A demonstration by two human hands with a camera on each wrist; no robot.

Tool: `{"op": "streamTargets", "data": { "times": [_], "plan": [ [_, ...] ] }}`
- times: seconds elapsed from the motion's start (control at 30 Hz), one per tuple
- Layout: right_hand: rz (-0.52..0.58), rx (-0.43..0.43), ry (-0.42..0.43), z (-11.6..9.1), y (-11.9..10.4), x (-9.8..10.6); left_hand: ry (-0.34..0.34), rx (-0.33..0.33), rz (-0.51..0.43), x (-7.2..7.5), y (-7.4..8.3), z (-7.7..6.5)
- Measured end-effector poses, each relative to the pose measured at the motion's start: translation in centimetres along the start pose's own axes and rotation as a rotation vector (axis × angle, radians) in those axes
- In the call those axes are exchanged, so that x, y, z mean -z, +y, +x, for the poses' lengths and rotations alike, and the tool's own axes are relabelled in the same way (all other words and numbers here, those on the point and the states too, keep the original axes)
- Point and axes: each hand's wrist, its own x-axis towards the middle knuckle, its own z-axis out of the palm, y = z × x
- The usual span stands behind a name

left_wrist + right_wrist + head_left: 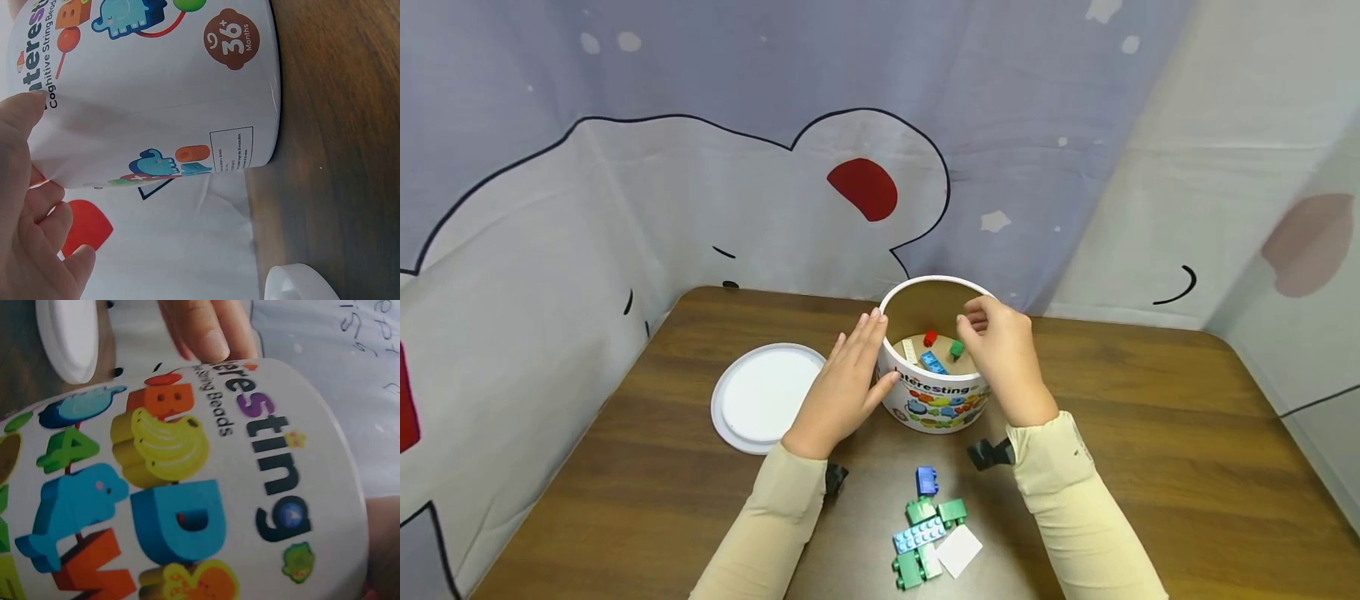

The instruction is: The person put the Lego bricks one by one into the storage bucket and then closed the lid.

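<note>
Bucket stands between the two hands, its open top facing up. The left hand lies against its near-left rim and wall, fingers fairly straight and close together, the thumb spread away from them onto the printed side; it touches without closing round anything. The right hand is over the opposite rim, fingers bent inward above the opening; whether they pinch something cannot be told, as the fingertips are partly hidden.

Inside, below the right fingertips, lies a green block; farther toward the left hand are a red block, a blue block and a cream block.

Left of the left hand, a round white lid lies flat on the wooden table. Between the forearms, nearer the person than either hand, sits a cluster of bricks with a white card beside it.
</note>
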Motion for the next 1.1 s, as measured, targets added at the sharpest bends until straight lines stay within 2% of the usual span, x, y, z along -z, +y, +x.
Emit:
{"op": "streamTargets", "data": {
  "times": [0.27,0.37,0.47,0.6,0.73,0.87,1.1],
  "plan": [
    [0.072,0.078,0.104,-1.9,-0.5,2.0,0.007,-0.006,0.006,0.0,0.2,0.0],
    [0.072,0.113,0.090,-2.9,-0.9,2.9,0.001,-0.001,0.007,0.0,0.2,0.0],
    [0.063,0.204,0.045,-3.9,-1.3,3.7,-0.001,-0.001,0.009,-0.1,0.1,0.1],
    [0.051,0.379,-0.054,-5.4,-1.6,4.3,-0.004,-0.001,0.012,-0.1,0.1,0.1],
    [0.029,0.500,-0.267,-6.6,-1.5,4.1,-0.009,0.002,0.011,-0.1,0.2,0.1],
    [-0.021,0.528,-0.454,-7.4,-1.4,3.4,-0.010,0.000,0.005,0.0,0.2,0.1],
    [-0.053,0.534,-0.600,-7.9,-1.6,1.7,-0.006,-0.005,0.004,0.0,0.0,0.1]
  ]
}}
